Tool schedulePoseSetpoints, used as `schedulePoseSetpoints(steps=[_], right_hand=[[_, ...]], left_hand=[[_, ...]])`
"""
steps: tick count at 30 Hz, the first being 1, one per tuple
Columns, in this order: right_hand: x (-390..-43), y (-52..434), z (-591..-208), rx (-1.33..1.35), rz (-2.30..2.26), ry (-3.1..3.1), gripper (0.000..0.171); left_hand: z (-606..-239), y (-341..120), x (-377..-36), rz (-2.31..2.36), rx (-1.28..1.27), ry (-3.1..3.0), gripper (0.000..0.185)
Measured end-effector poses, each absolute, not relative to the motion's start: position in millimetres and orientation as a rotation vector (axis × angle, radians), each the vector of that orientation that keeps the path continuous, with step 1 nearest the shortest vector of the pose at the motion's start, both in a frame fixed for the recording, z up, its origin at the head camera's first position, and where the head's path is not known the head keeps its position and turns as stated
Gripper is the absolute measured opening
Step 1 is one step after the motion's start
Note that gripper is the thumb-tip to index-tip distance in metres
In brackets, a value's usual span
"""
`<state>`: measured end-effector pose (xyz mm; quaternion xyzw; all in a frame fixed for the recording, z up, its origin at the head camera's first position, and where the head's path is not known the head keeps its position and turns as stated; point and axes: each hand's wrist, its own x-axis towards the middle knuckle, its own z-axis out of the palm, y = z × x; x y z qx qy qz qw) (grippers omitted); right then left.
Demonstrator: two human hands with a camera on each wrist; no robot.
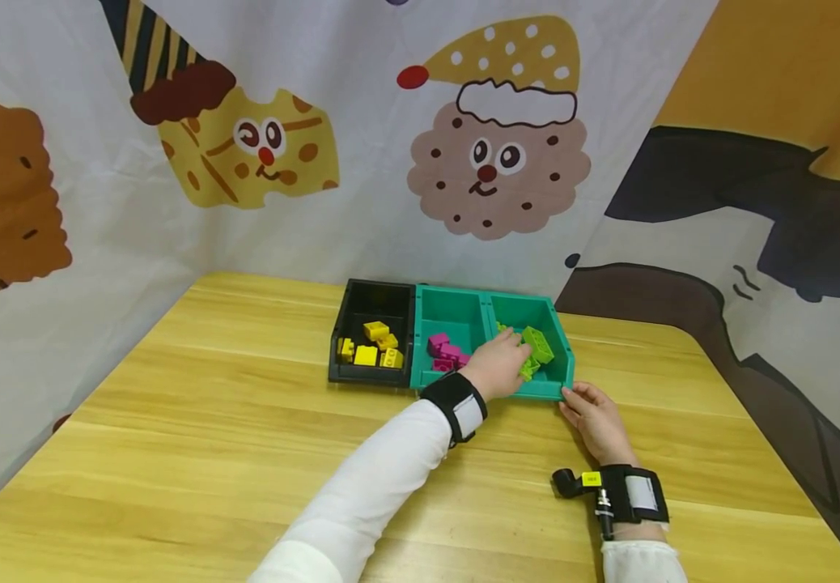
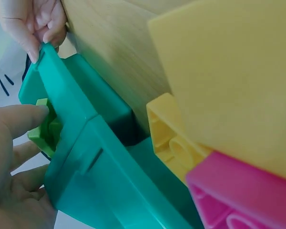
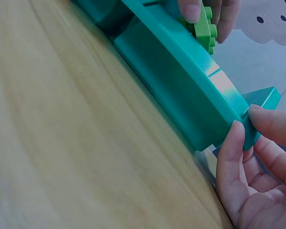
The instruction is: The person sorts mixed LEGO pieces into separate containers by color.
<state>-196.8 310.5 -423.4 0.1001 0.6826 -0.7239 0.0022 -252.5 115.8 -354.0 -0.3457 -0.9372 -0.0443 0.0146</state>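
My left hand [image 1: 498, 364] reaches into the right compartment of the teal bin [image 1: 567, 368]. Its thumb and fingers pinch a lime green toy brick [image 2: 48, 128], which also shows between the fingertips in the right wrist view. More green bricks [image 1: 539, 344] lie beside those fingers in the compartment. At the bin's front right corner, my right hand [image 1: 596, 417] grips the rim between thumb and fingers. Magenta bricks [image 1: 445, 350] lie in the bin's middle compartment, partly hidden by the left hand and wrist.
Left of the teal bin stands a black bin [image 1: 338, 372] holding several yellow bricks [image 1: 366, 355]. Both sit on a wooden table [image 1: 245, 421], close to a printed cloth [image 1: 376, 162] behind. A small camera [image 1: 568, 483] is strapped at the right wrist.
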Motion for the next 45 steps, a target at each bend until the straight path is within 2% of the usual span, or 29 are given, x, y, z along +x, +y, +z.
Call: schedulePoseSetpoints(steps=[7, 20, 33, 45], right_hand=[[-197, 311, -424, 0.317, -2.276, 2.133, 0.003], [-197, 310, -423, 0.316, -2.275, 2.137, 0.005], [-198, 311, -424, 0.338, -2.277, 2.133, 0.006], [-197, 310, -423, 0.338, -2.266, 2.143, 0.003]], left_hand=[[-354, 115, -252, -0.230, -1.089, -2.916, 0.049], [-337, 99, -235, -0.611, -1.012, -2.821, 0.041], [-349, 66, -223, -0.937, -0.962, -2.762, 0.030], [-356, 33, -214, -1.092, -0.888, -2.727, 0.029]])
